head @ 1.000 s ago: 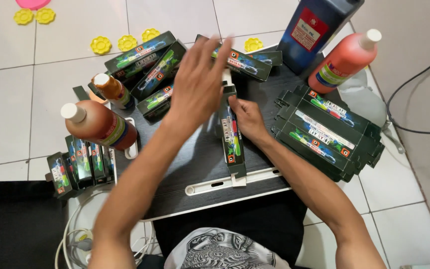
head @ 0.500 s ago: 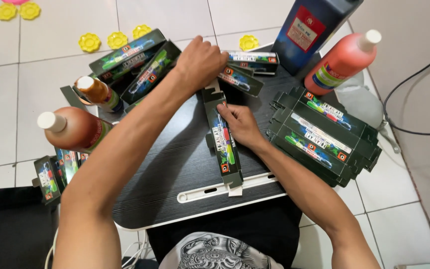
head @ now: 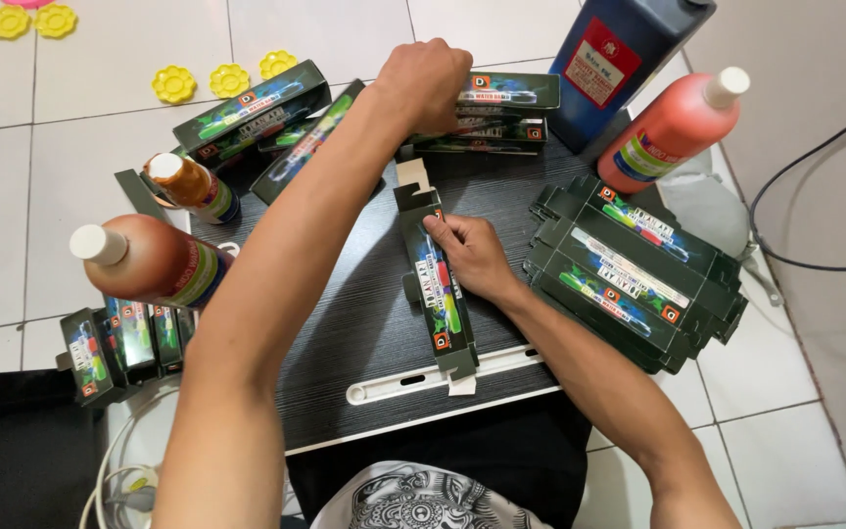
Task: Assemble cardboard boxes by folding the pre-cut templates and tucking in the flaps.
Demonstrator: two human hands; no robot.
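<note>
My left hand [head: 426, 83] reaches across the small black table [head: 364, 323] and closes on the pile of dark printed cartons [head: 501, 113] at its far edge. My right hand [head: 472, 255] rests on a long dark carton [head: 438, 284] lying lengthwise in the middle of the table, fingers pressed on its top side; its end flaps stand open. A stack of flat, unfolded cartons [head: 629, 269] lies just right of that hand.
Two brown bottles [head: 154, 260] [head: 193, 186] with white caps lie at the left, an orange-red bottle [head: 673, 127] and a big blue jug [head: 614, 59] at the back right. Folded cartons [head: 115, 348] stand at the left edge. Yellow flower-shaped pieces [head: 227, 78] dot the tiled floor.
My left hand has gone from spread open above the table to the far carton pile, fingers now curled on it. The view has shifted a little; my right hand stays on the long carton.
</note>
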